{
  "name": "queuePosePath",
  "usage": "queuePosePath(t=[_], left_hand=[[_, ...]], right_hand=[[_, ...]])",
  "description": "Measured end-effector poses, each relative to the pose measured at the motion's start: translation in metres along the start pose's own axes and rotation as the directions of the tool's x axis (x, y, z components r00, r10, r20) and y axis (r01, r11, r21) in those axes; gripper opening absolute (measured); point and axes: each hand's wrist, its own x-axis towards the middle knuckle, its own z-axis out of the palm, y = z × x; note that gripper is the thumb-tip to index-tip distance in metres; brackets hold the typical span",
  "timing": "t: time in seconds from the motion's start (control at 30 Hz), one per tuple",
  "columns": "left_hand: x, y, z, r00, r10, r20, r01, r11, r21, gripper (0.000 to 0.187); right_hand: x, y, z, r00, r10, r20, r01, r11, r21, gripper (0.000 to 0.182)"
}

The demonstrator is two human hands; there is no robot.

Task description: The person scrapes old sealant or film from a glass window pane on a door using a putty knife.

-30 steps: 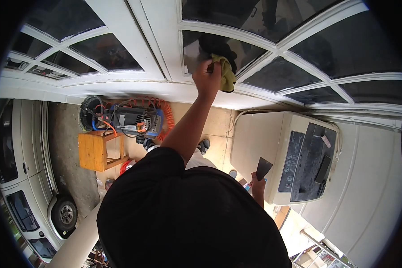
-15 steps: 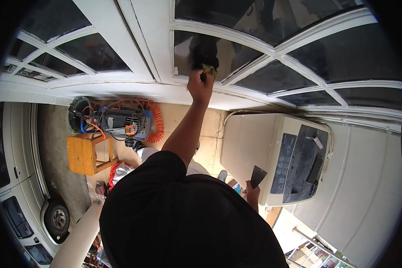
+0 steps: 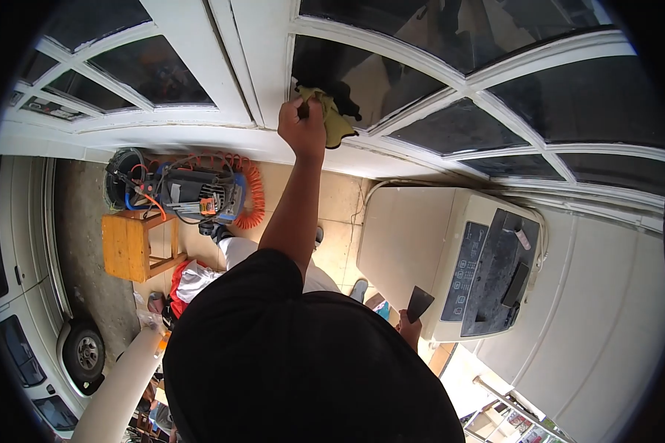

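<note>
My left hand (image 3: 301, 133) reaches forward, its fingers closed around a yellow-green cloth (image 3: 335, 127). Part of the cloth hangs down to the right over the white frame. Both are at the lower left corner of a dark glass pane (image 3: 388, 81), where a dark reflection shows. Low on the right, my right hand (image 3: 408, 326) grips a scraper (image 3: 420, 303) with a wide dark blade pointing up. The scraper's handle is mostly hidden by the fingers. That hand is beside a pale washing machine (image 3: 406, 229).
Left on the tiled floor are a wooden stool (image 3: 122, 251), a dark bucket (image 3: 118, 196) and a blue-and-black machine with an orange coiled hose (image 3: 255, 193). A parked vehicle (image 3: 33, 284) stands farther left, behind a pale pillar (image 3: 122, 384).
My left hand has shifted left along the pane's lower edge, and more of the cloth now shows, spread out. My right hand still holds the scraper, slightly lower in view.
</note>
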Motion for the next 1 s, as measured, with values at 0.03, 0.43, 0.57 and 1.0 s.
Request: queuePosePath(t=[0.03, 0.43, 0.57, 1.0], left_hand=[[-0.007, -0.02, -0.001, 0.999, -0.031, -0.026, 0.033, 0.997, 0.069, 0.014], [-0.035, -0.044, -0.066, 0.815, -0.449, 0.366, 0.387, 0.893, 0.231, 0.023], [-0.013, -0.029, -0.056, 0.804, -0.441, 0.398, 0.37, 0.896, 0.245, 0.026], [-0.002, -0.041, -0.099, 0.191, -0.562, 0.805, 0.841, 0.516, 0.162, 0.027]], right_hand=[[0.0, 0.003, 0.002, 1.0, -0.02, -0.02, 0.02, 1.0, -0.006, 0.02], [0.023, 0.013, 0.015, 0.998, -0.054, -0.034, 0.047, 0.983, -0.176, 0.025], [0.023, 0.037, 0.039, 0.949, -0.305, -0.077, 0.237, 0.854, -0.463, 0.029], [-0.077, 0.123, 0.095, 0.979, -0.18, -0.094, 0.122, 0.89, -0.439, 0.04]])
